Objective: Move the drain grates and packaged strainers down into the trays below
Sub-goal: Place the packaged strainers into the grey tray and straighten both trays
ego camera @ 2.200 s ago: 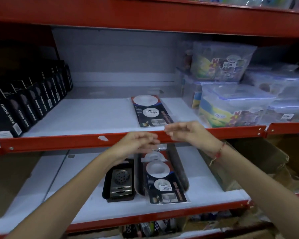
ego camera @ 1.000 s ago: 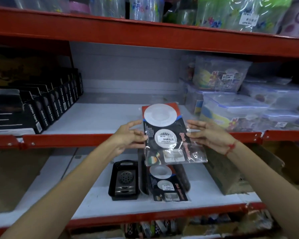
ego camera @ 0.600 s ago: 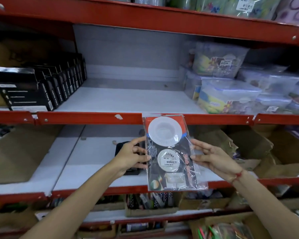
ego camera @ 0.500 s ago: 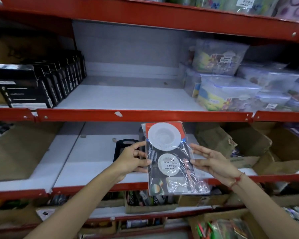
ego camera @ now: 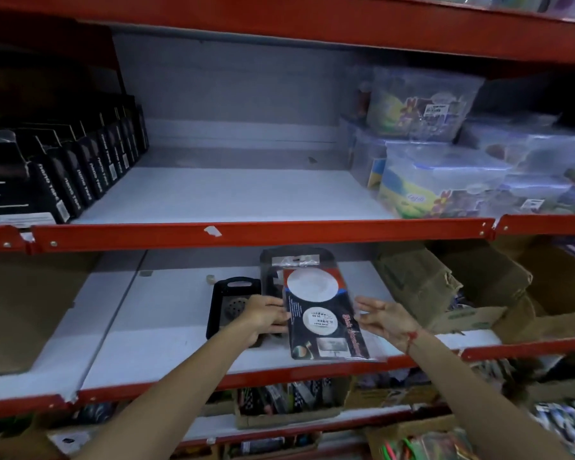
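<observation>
A packaged strainer (ego camera: pixel 322 317), a dark card with two white discs in a clear bag, hangs low over the lower shelf. My left hand (ego camera: pixel 266 313) grips its left edge; my right hand (ego camera: pixel 379 315) holds its right edge with the fingers spread. Behind and under it lies a long black tray (ego camera: pixel 269 260) with another strainer pack's clear top (ego camera: pixel 295 260) showing. To the left a smaller black tray (ego camera: pixel 234 285) holds a metal drain grate (ego camera: pixel 233 307), partly hidden by my left hand.
The upper shelf board (ego camera: pixel 233 194) is bare between black tape boxes (ego camera: pixel 63 180) at left and clear plastic containers (ego camera: pixel 445 180) at right. Cardboard boxes (ego camera: pixel 445 287) stand right of the trays, a flat cardboard sheet (ego camera: pixel 24 310) at left. A red rail (ego camera: pixel 279 232) crosses above my hands.
I took the strainer pack off the upper shelf with both hands and brought it down below the red rail, over the long tray on the lower shelf.
</observation>
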